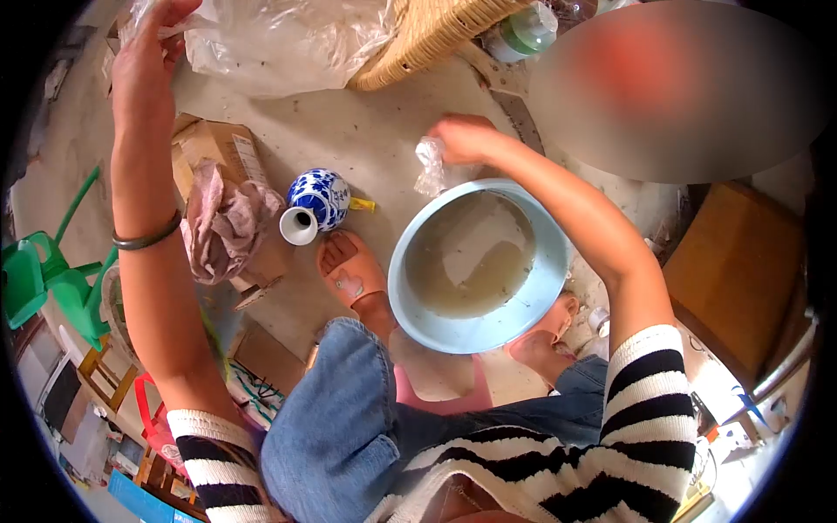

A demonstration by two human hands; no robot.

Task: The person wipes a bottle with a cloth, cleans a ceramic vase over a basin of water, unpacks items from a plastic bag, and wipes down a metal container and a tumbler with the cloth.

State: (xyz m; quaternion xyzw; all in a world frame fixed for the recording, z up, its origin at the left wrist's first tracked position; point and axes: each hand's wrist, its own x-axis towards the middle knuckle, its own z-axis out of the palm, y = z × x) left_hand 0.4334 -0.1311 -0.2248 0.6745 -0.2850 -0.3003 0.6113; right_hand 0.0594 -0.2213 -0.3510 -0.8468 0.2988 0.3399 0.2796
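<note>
At the top left my left hand [155, 39], partly cut off by the frame edge, is closed on the edge of a large clear plastic bag [283, 48]. My right hand [466, 138] is in a fist around a small crumpled piece of clear plastic [429, 166], just beyond the rim of a light blue basin [410, 305]. Murky water [462, 253] fills part of the basin. Between my arms, a blue-and-white porcelain vase [319, 199] lies tipped, its white mouth toward me. A greyish-pink cloth [222, 222] is draped over a cardboard box [235, 152] beside it.
A woven straw item [427, 39] stands at the top, with a plastic bottle [527, 33] beside it. A yellow object [362, 205] touches the vase's far side. Green plastic items [65, 279] are at left; a brown wooden piece [741, 270] is at right. My sandalled foot [353, 270] is near the vase.
</note>
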